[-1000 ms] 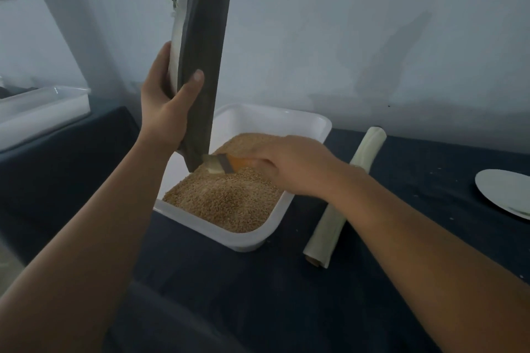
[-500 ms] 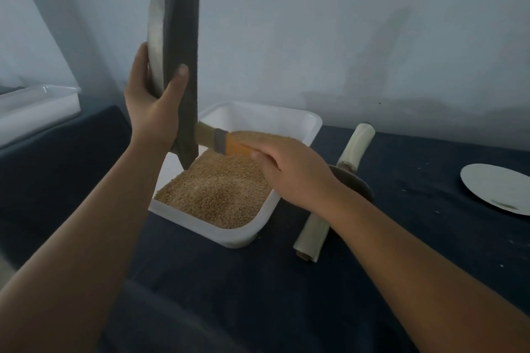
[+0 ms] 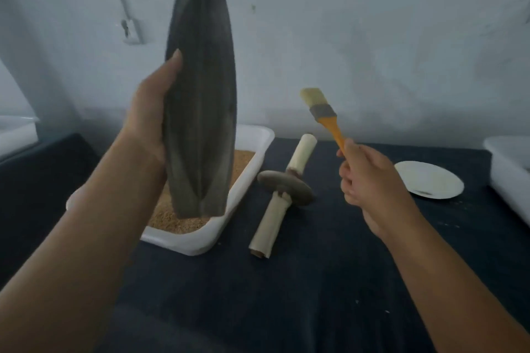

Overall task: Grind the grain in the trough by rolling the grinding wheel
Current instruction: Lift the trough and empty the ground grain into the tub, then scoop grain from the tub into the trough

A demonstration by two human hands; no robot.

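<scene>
My left hand (image 3: 149, 120) grips the dark boat-shaped grinding trough (image 3: 200, 100) and holds it upright, its lower end just above the grain (image 3: 172, 218) in the white tray (image 3: 206, 238). The trough's inner groove faces me. My right hand (image 3: 370, 180) holds a brush (image 3: 321, 114) by its orange handle, bristles pointing up, to the right of the trough and apart from it. The grinding wheel (image 3: 284, 186), a dark disc on a pale wooden axle, lies on the dark tablecloth between the tray and my right hand.
A white plate (image 3: 430, 180) sits at the right, with a white bin's edge (image 3: 504, 169) beyond it. Another white container (image 3: 17, 135) stands at the far left. A pale wall rises close behind the table.
My right hand has pulled the brush away from the trough, up and to the right. The trough has turned so that its groove faces me, still held upright over the tray.
</scene>
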